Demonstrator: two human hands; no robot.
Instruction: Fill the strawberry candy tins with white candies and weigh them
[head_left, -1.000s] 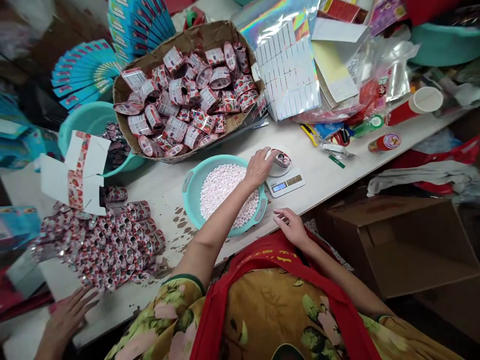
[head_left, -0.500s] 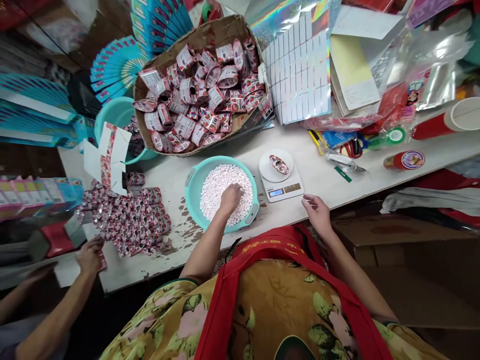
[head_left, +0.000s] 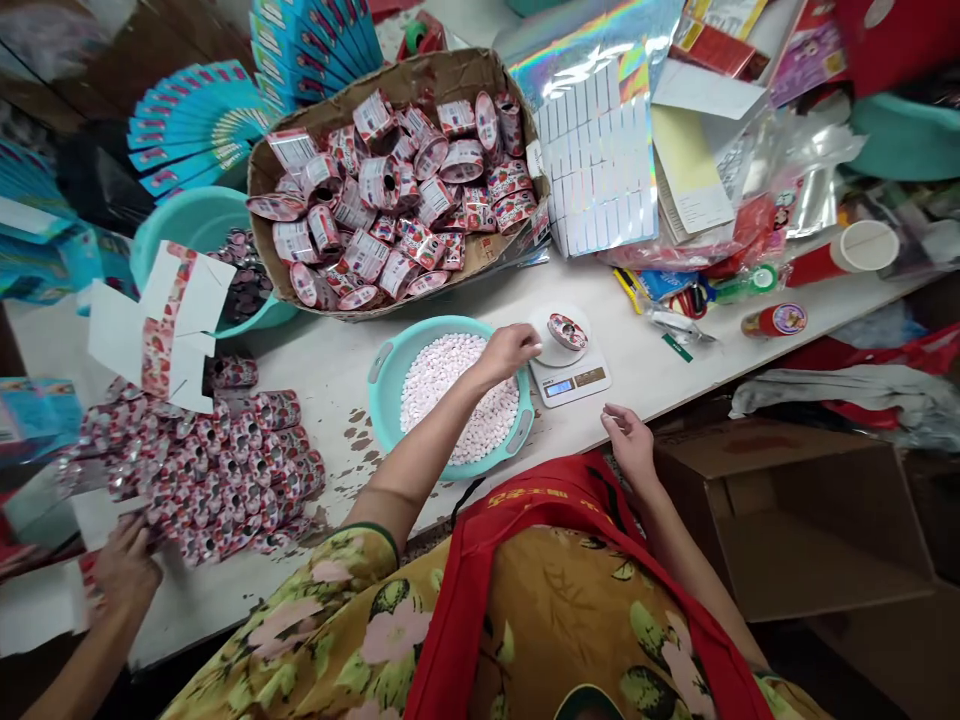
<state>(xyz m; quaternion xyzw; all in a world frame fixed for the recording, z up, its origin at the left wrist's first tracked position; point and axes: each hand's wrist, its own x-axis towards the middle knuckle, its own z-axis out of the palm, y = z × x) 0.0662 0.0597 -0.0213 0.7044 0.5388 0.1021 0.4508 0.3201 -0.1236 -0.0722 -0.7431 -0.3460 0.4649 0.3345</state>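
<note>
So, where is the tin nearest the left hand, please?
Head view: the tin sits on the white scale, right of the teal basin, beside the left hand.

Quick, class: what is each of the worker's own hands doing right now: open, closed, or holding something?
Left hand: fingers bunched shut beside the scale; contents hidden.
Right hand: open, loosely curled, holding nothing.

Packing workshop: candy tins, scale, stacked cartons.

Hands two: left hand, right hand; scale one; tin on scale one; pellet basin one.
</note>
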